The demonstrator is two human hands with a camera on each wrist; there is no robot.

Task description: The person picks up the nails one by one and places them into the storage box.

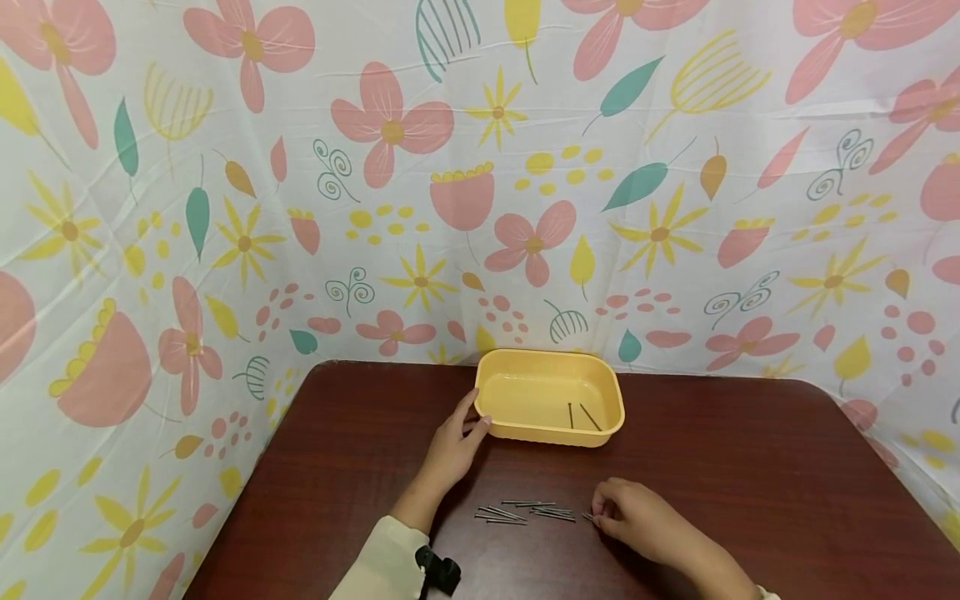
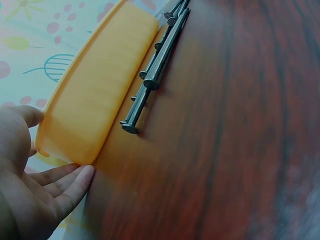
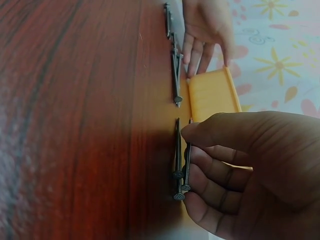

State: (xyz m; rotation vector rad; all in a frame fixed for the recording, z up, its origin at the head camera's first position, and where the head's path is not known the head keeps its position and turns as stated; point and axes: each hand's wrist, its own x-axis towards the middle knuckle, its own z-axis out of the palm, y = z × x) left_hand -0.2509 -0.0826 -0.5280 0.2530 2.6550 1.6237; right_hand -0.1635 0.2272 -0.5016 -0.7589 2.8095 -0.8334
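My left hand (image 1: 452, 450) holds the left end of a yellow plastic tray (image 1: 551, 432), with digits at its rim and lower edge in the left wrist view. Two nails (image 1: 591, 416) lie inside the tray, toward its right end. Several dark steel nails (image 1: 501, 514) lie in a loose group on the table in front of it. To the right of that group, my right hand (image 1: 648, 521) pinches a nail (image 3: 187, 167) between thumb and fingers. Right beside this nail are other nails (image 3: 178, 150), close to the tabletop.
The dark red-brown wooden table (image 1: 750, 467) has rounded far corners. A white cloth (image 1: 390, 217) printed with flowers and leaves hangs behind and to the left. The tray stands near the table's far edge. A black strap device (image 1: 438, 572) sits on the left wrist.
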